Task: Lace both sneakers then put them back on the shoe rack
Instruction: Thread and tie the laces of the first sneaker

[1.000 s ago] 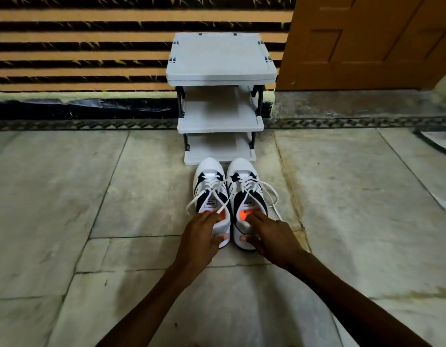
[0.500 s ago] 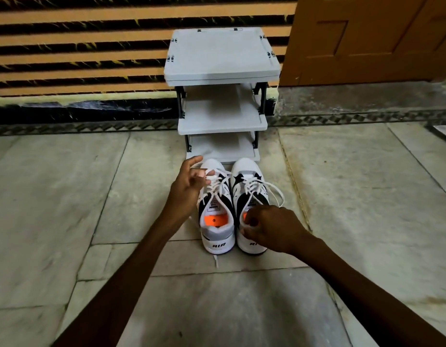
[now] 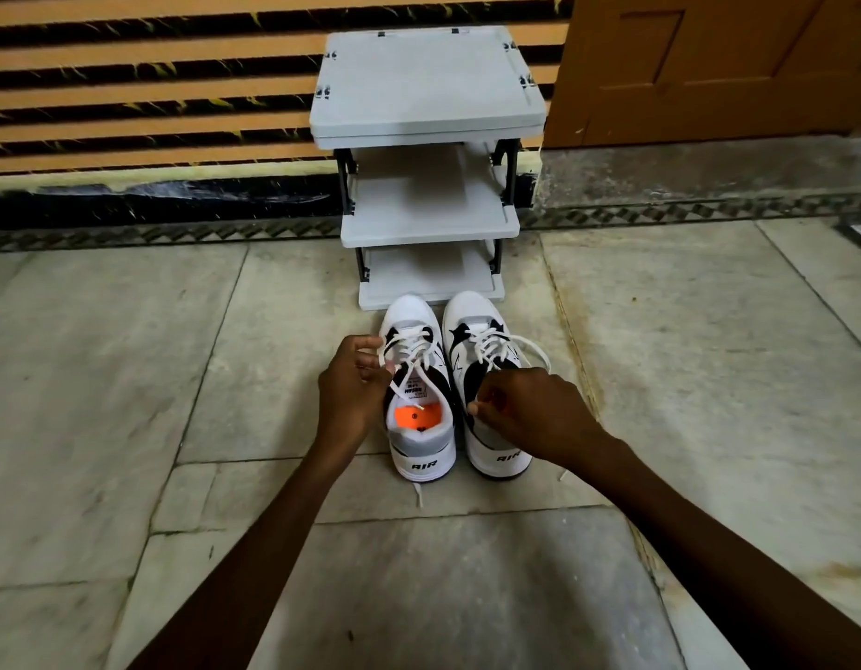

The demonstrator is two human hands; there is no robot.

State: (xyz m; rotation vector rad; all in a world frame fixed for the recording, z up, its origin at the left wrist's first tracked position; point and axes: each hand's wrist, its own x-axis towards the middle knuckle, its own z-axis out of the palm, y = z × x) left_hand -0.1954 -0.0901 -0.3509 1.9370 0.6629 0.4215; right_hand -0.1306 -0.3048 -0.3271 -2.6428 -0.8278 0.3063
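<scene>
Two white-and-black sneakers stand side by side on the floor, toes toward the rack. The left sneaker (image 3: 421, 447) shows an orange insole and loosely threaded white laces. My left hand (image 3: 353, 384) pinches one of its lace ends at the left side of the eyelets. My right hand (image 3: 525, 411) rests over the opening of the right sneaker (image 3: 472, 321), fingers curled on its collar or lace; what it grips is hidden. A lace loop hangs off that shoe's right side. The grey three-shelf shoe rack (image 3: 428, 89) stands just beyond the toes, with nothing on its shelves.
Pale stone floor tiles (image 3: 177, 427) spread all around. A striped orange-and-black wall (image 3: 153, 89) runs behind the rack, and a wooden door (image 3: 708, 65) stands at the right. A patterned border strip (image 3: 684, 212) runs along the wall's foot.
My left hand moved from the left sneaker's heel up to its laces and now pinches a lace end. My right hand stayed on the right sneaker's opening. The camera moved closer.
</scene>
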